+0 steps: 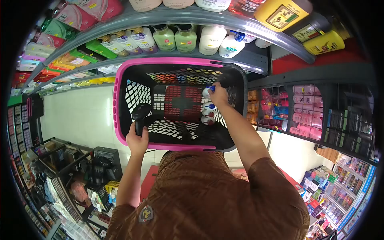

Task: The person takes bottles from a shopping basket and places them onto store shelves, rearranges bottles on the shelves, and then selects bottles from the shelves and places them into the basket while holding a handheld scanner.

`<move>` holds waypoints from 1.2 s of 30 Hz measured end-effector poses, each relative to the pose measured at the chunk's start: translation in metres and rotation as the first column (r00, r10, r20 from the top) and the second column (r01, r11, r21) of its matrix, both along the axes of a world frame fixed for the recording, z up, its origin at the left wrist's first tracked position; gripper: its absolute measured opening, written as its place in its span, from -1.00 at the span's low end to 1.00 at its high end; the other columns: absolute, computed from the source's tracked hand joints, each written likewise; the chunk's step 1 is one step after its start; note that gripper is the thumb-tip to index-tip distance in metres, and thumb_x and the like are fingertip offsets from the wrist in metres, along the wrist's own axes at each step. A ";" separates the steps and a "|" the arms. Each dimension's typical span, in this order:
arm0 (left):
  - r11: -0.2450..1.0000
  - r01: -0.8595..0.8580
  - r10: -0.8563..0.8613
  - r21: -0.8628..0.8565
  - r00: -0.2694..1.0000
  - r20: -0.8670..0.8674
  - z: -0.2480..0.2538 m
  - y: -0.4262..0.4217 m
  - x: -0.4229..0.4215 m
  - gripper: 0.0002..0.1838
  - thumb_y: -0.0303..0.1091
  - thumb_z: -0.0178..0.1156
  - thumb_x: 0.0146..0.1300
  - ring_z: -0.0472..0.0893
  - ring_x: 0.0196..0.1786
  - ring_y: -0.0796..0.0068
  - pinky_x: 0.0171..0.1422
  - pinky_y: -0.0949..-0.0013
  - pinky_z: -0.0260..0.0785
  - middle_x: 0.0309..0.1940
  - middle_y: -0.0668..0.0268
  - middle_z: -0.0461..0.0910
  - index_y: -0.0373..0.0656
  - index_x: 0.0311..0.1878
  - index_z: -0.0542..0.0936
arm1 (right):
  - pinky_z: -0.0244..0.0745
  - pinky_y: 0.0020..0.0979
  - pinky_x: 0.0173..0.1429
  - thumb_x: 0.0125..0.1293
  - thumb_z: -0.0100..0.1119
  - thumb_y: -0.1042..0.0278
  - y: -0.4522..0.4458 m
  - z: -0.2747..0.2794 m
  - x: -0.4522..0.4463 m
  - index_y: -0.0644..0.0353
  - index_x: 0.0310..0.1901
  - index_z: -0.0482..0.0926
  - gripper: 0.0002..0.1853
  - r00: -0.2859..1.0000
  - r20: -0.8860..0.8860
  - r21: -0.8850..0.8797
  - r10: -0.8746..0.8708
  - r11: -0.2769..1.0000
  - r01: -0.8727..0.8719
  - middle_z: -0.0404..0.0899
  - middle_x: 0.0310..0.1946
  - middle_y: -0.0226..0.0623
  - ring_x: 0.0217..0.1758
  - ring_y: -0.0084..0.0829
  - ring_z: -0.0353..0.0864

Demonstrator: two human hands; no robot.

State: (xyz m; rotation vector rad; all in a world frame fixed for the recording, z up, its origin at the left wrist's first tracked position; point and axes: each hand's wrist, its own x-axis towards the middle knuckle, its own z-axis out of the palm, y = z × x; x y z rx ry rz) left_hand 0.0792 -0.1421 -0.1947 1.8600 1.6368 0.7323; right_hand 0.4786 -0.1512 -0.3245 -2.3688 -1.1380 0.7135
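My left hand (137, 141) is wrapped round the handle of a black handheld barcode scanner (141, 113), over the near left part of a black basket with a pink rim (172, 61). Reaching inside the basket's right end, my right hand (219, 97) grips a white pump bottle (206, 93) by its blue top. Below it, along the same right wall, stand several more white bottles (208, 120), one with a blue pump (209, 106). Their labels are too small to read.
Shelves ahead hold green pump bottles (185, 39), a white blue-pump bottle (232, 45) and yellow bottles (283, 14). Pink packs (307, 110) fill a wire rack on the right. Black crates (106, 162) stand at lower left. Pale tiled floor (76, 114) shows left of the basket.
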 end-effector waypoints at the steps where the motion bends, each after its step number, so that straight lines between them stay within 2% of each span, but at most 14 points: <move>1: 1.000 0.001 -0.001 0.018 1.000 -0.010 -0.002 0.001 0.000 -0.62 -0.31 0.37 0.27 0.67 -0.48 0.10 -0.29 0.16 0.50 -0.50 0.08 0.64 -0.27 0.10 0.63 | 0.61 0.01 0.11 0.29 0.44 0.22 -0.001 -0.008 0.001 0.20 0.13 0.58 -0.56 1.000 0.003 -0.063 -0.004 0.998 0.004 0.75 -0.19 0.11 -0.05 0.13 0.77; 6: 0.996 -0.044 0.042 -0.077 0.999 -0.029 0.004 0.000 0.004 -0.62 -0.30 0.39 0.27 0.65 -0.49 0.09 -0.32 0.17 0.48 -0.51 0.08 0.63 -0.27 0.09 0.62 | 0.60 0.01 0.18 0.30 0.41 0.22 -0.012 -0.033 -0.001 0.15 0.22 0.58 -0.51 0.999 0.050 -0.159 0.015 0.987 -0.007 0.75 -0.10 0.12 0.04 0.13 0.75; 8: 1.000 -0.012 0.012 -0.009 1.000 -0.015 0.001 0.001 0.002 -0.62 -0.31 0.39 0.27 0.63 -0.51 0.11 -0.32 0.18 0.47 -0.52 0.10 0.62 -0.26 0.09 0.62 | 0.60 0.02 0.20 0.30 0.40 0.23 -0.017 -0.047 -0.002 0.13 0.24 0.59 -0.51 0.989 0.044 -0.158 0.144 0.978 -0.136 0.76 -0.06 0.09 0.06 0.13 0.74; 14: 1.000 -0.010 0.010 -0.007 1.000 -0.013 0.001 0.001 0.003 -0.62 -0.32 0.37 0.28 0.62 -0.50 0.13 -0.30 0.20 0.48 -0.49 0.10 0.62 -0.25 0.11 0.61 | 0.63 0.04 0.19 0.28 0.39 0.25 -0.025 -0.072 -0.003 0.15 0.17 0.64 -0.57 0.990 0.051 -0.359 0.131 0.927 -0.105 0.77 -0.09 0.04 0.04 0.10 0.75; 22: 0.999 0.009 -0.011 -0.033 0.998 -0.067 0.006 0.004 0.006 -0.62 -0.33 0.37 0.27 0.61 -0.49 0.23 -0.28 0.22 0.48 -0.49 0.12 0.61 -0.25 0.12 0.61 | 0.65 0.04 0.16 0.26 0.38 0.26 -0.020 -0.070 -0.008 0.15 0.15 0.66 -0.57 0.996 0.044 -0.365 0.084 0.929 -0.062 0.75 -0.08 0.05 0.04 0.07 0.75; 25: 0.998 0.010 -0.014 -0.059 0.998 -0.056 0.007 0.005 0.005 -0.61 -0.32 0.37 0.27 0.63 -0.47 0.17 -0.26 0.21 0.49 -0.48 0.11 0.62 -0.26 0.12 0.61 | 0.65 0.03 0.18 0.23 0.40 0.23 -0.012 -0.056 -0.022 0.15 0.10 0.66 -0.59 0.968 0.249 -0.224 -0.009 0.972 0.067 0.73 -0.07 -0.04 0.06 0.04 0.77; 27: 0.999 0.037 -0.036 0.006 0.999 -0.024 -0.001 0.005 0.001 -0.61 -0.33 0.37 0.27 0.67 -0.44 0.10 -0.24 0.19 0.51 -0.45 0.08 0.65 -0.27 0.11 0.61 | 0.68 -0.07 0.01 0.24 0.42 0.28 0.000 -0.034 -0.024 0.16 -0.04 0.67 -0.71 0.925 0.374 0.225 -0.072 0.974 -0.015 0.70 -0.11 -0.17 -0.10 -0.07 0.79; 28: 0.999 0.037 -0.036 0.021 0.999 -0.033 0.003 0.005 0.003 -0.62 -0.33 0.37 0.27 0.70 -0.41 0.03 -0.23 0.16 0.52 -0.44 0.06 0.66 -0.28 0.10 0.61 | 0.68 -0.07 0.01 0.24 0.42 0.28 0.007 -0.008 -0.018 0.16 -0.04 0.67 -0.71 0.919 0.387 0.227 -0.071 0.974 -0.020 0.70 -0.11 -0.17 -0.10 -0.07 0.79; 30: 1.000 0.025 -0.025 0.016 1.000 -0.005 0.007 0.005 0.006 -0.62 -0.33 0.37 0.27 0.70 -0.41 0.02 -0.23 0.15 0.52 -0.44 0.05 0.66 -0.29 0.09 0.61 | 0.62 -0.26 -0.20 0.25 0.41 0.39 0.031 0.084 -0.010 0.16 -0.16 0.67 -0.84 0.996 0.043 0.587 -0.072 0.809 0.033 0.68 -0.19 -0.25 -0.30 -0.26 0.71; 31: 1.000 0.018 -0.018 0.006 1.000 0.005 0.007 0.004 0.005 -0.63 -0.33 0.37 0.27 0.71 -0.40 0.01 -0.24 0.14 0.52 -0.45 0.05 0.66 -0.29 0.09 0.61 | 0.55 -0.32 -0.26 0.27 0.39 0.43 0.039 0.124 -0.004 0.10 -0.27 0.64 -0.92 0.987 0.038 0.689 -0.156 0.720 0.087 0.63 -0.22 -0.38 -0.45 -0.42 0.60; 32: 1.000 0.018 -0.018 -0.017 1.000 -0.022 0.005 0.003 0.001 -0.63 -0.33 0.37 0.26 0.70 -0.40 -0.01 -0.24 0.14 0.52 -0.45 0.04 0.66 -0.29 0.09 0.61 | 0.53 -0.32 -0.29 0.26 0.39 0.44 0.045 0.141 0.013 0.15 -0.19 0.63 -0.87 0.970 0.120 0.730 -0.210 0.681 0.057 0.62 -0.20 -0.31 -0.48 -0.43 0.54; 33: 1.000 0.015 -0.015 -0.012 1.000 -0.013 0.006 0.003 0.001 -0.63 -0.33 0.37 0.26 0.70 -0.40 -0.01 -0.24 0.14 0.52 -0.45 0.04 0.66 -0.29 0.09 0.61 | 0.52 -0.30 -0.30 0.25 0.40 0.41 0.055 0.156 0.030 0.18 -0.06 0.61 -0.75 0.959 0.083 0.795 -0.271 0.599 0.100 0.60 -0.13 -0.21 -0.50 -0.41 0.51; 34: 1.000 0.020 -0.020 -0.001 1.000 -0.003 0.008 0.003 0.002 -0.62 -0.33 0.36 0.26 0.70 -0.41 -0.01 -0.24 0.13 0.51 -0.46 0.04 0.65 -0.29 0.10 0.61 | 0.52 -0.30 -0.28 0.25 0.41 0.38 0.065 0.176 0.046 0.21 0.10 0.58 -0.61 0.932 0.161 0.782 -0.325 0.618 0.080 0.57 -0.06 -0.14 -0.49 -0.36 0.50; 36: 1.000 0.026 -0.026 0.014 1.000 0.016 0.007 0.002 0.002 -0.61 -0.32 0.36 0.27 0.69 -0.42 -0.02 -0.25 0.13 0.51 -0.46 0.04 0.65 -0.29 0.11 0.61 | 0.61 -0.04 0.02 0.26 0.44 0.10 0.085 0.186 0.081 0.24 0.23 0.56 -0.42 0.891 0.315 0.679 -0.327 0.733 0.029 0.64 -0.01 -0.02 -0.21 0.07 0.70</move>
